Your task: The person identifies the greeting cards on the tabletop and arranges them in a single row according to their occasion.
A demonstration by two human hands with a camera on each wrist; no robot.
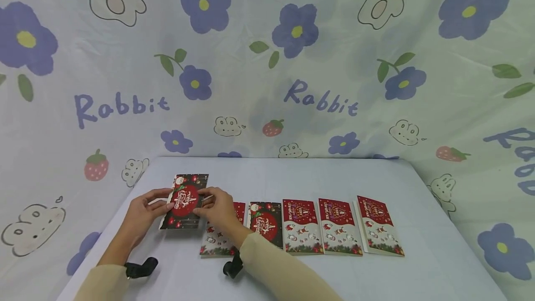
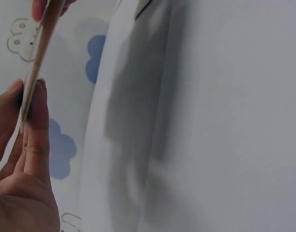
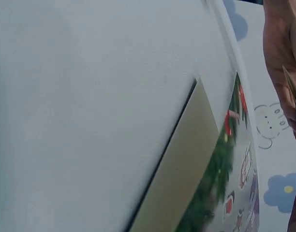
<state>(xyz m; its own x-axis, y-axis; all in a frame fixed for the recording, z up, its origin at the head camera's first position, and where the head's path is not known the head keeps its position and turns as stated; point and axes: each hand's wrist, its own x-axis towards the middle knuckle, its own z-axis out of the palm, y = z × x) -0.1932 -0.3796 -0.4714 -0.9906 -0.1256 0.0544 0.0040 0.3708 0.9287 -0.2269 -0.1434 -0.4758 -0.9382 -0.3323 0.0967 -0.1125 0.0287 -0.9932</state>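
Note:
Raised above the left part of the table is a dark Christmas booklet [image 1: 185, 201] with a red circle and white lettering. My left hand [image 1: 142, 215] pinches its left edge between thumb and fingers, while my right hand [image 1: 219, 208] grips the right edge. Seen edge-on in the left wrist view, the booklet [image 2: 39, 63] looks thin, with my left hand [image 2: 27, 159] at its lower end. Below my right wrist lies a red-and-white Christmas booklet [image 1: 213, 245], partly covered by the hand. Its neighbour, another dark booklet [image 1: 266, 222], is partly hidden by my right forearm.
Farther right in the same row lie three red-and-white booklets: one [image 1: 303, 226], a second [image 1: 340, 226] and a third [image 1: 380, 224], slightly turned. A white cloth covers the table [image 1: 434, 268]. Behind it hangs a curtain [image 1: 246, 92] printed with flowers and rabbits.

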